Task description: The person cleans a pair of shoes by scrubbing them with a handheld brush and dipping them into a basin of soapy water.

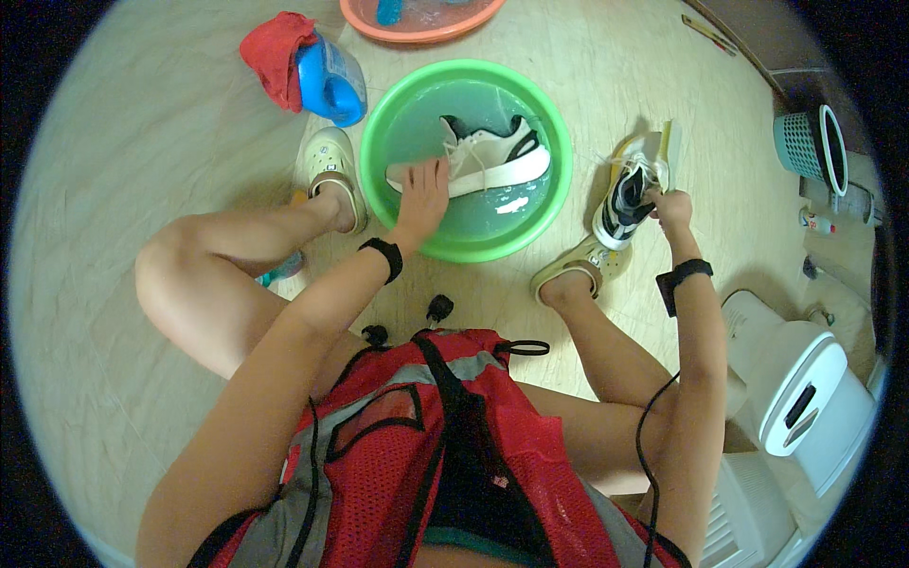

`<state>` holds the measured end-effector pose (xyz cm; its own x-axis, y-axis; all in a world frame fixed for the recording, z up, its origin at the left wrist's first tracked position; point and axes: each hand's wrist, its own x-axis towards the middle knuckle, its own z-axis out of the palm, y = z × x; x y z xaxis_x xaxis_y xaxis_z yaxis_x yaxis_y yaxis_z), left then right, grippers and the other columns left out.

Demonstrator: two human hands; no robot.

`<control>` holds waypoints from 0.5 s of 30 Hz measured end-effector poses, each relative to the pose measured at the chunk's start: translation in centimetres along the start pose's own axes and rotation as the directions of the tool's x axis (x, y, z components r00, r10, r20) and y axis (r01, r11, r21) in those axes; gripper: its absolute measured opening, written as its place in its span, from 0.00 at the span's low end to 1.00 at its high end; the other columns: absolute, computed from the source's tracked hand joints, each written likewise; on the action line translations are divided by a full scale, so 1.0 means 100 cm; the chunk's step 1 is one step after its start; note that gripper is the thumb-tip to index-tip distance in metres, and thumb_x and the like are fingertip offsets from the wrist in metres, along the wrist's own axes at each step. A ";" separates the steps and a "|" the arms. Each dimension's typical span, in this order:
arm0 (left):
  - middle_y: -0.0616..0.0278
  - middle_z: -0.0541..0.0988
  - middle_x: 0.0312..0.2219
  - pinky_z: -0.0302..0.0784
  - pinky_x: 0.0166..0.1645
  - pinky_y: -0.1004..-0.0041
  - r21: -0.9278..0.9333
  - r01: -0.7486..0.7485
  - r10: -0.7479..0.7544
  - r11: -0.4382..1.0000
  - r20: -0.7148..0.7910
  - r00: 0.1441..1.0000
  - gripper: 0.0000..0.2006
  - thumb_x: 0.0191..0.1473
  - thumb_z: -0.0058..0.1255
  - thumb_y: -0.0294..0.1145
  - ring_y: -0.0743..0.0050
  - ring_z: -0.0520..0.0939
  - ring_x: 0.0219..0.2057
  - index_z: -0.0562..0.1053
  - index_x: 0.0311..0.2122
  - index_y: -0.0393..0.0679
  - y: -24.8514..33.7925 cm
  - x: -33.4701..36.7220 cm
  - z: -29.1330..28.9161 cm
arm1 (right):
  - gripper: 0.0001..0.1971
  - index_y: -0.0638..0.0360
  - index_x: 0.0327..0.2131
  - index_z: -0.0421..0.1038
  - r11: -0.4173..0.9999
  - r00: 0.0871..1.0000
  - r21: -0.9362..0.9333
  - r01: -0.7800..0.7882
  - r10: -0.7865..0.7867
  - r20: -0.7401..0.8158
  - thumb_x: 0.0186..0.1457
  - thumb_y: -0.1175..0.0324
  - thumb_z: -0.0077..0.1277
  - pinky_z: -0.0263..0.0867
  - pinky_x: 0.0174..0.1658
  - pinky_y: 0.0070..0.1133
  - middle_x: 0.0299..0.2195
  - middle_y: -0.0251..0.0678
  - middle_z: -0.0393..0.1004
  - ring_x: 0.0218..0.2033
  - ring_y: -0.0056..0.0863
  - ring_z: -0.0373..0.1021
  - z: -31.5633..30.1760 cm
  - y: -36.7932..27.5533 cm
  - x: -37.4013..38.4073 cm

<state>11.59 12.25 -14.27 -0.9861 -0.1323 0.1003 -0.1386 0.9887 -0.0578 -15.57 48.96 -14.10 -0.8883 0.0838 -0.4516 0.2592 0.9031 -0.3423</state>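
Observation:
A green basin [561,180] of cloudy water is on the floor in front of me. A white sneaker with black lining [502,173] lies on its side in the water. My left hand [424,197] rests over its toe end, fingers stretched out and slightly blurred. To the right of the basin, my right hand [673,210] is closed on the collar of a second sneaker [625,201], dark and white with loose white laces. That shoe sits beside my right foot, against a pale flat board-like thing [672,151] with a yellow edge.
Beyond the basin is an orange basin [426,36] holding something blue. A blue jug [333,83] with a red cloth [280,57] over it stands at the far left. On the right are a teal basket [803,147] and a white toilet [805,388]. My clogs flank the green basin.

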 end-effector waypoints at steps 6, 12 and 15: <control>0.50 0.65 0.44 0.62 0.47 0.60 -0.210 -0.099 0.134 0.973 0.159 0.978 0.27 0.40 0.47 0.24 0.56 0.68 0.42 0.59 0.50 0.34 -0.002 -0.034 -0.004 | 0.21 0.69 0.19 0.70 0.872 0.788 -0.261 0.413 -0.486 -0.377 0.43 0.54 0.55 0.67 0.28 0.33 0.17 0.51 0.71 0.22 0.46 0.71 -0.004 -0.067 -0.035; 0.43 0.62 0.48 0.66 0.48 0.59 -0.242 0.257 -0.103 0.936 0.508 0.855 0.44 0.34 0.61 0.39 0.49 0.66 0.47 0.53 0.55 0.31 -0.008 -0.012 0.000 | 0.28 0.68 0.20 0.69 0.746 0.700 0.012 0.666 -0.631 0.334 0.53 0.46 0.43 0.66 0.29 0.34 0.19 0.53 0.70 0.23 0.47 0.70 0.003 -0.148 -0.106; 0.40 0.62 0.50 0.66 0.52 0.61 -0.157 0.315 -0.178 0.936 0.561 0.808 0.50 0.28 0.65 0.47 0.46 0.65 0.51 0.54 0.54 0.29 -0.013 -0.019 0.032 | 0.27 0.66 0.22 0.71 0.584 0.593 -0.185 0.790 -0.651 0.474 0.53 0.46 0.43 0.67 0.32 0.37 0.22 0.54 0.71 0.27 0.48 0.71 0.010 -0.165 -0.135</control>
<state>13.32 11.00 -17.58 -0.8238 -0.3224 -0.4662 -0.4257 0.8950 0.1333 -7.51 32.47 -3.16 -0.5160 -0.7379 -0.4350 -0.6205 0.6721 -0.4041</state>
